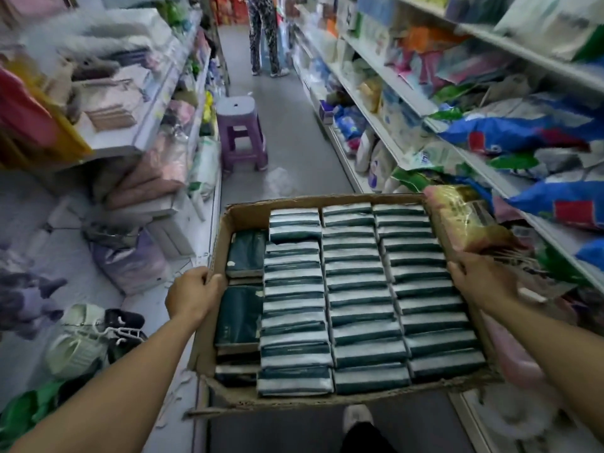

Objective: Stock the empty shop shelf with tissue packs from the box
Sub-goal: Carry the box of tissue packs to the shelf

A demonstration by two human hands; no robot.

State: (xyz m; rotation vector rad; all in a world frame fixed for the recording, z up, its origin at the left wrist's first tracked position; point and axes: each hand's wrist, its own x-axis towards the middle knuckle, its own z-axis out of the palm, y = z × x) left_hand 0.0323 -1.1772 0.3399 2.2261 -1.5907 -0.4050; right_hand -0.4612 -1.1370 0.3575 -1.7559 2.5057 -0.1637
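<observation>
The left hand (192, 291) curls over the left wall of the open brown cardboard box (209, 348), which is carried in the shop aisle. Dark green plastic-wrapped tissue packs (356, 289) fill the box in rows. The right hand (480, 276) grips the box's right edge, beside crowded white metal shelves (385, 103).

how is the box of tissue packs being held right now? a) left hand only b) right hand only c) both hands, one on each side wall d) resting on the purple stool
c: the left hand grips the left wall of the cardboard box and the right hand holds its right wall, while the purple stool stands farther down the aisle.
</observation>
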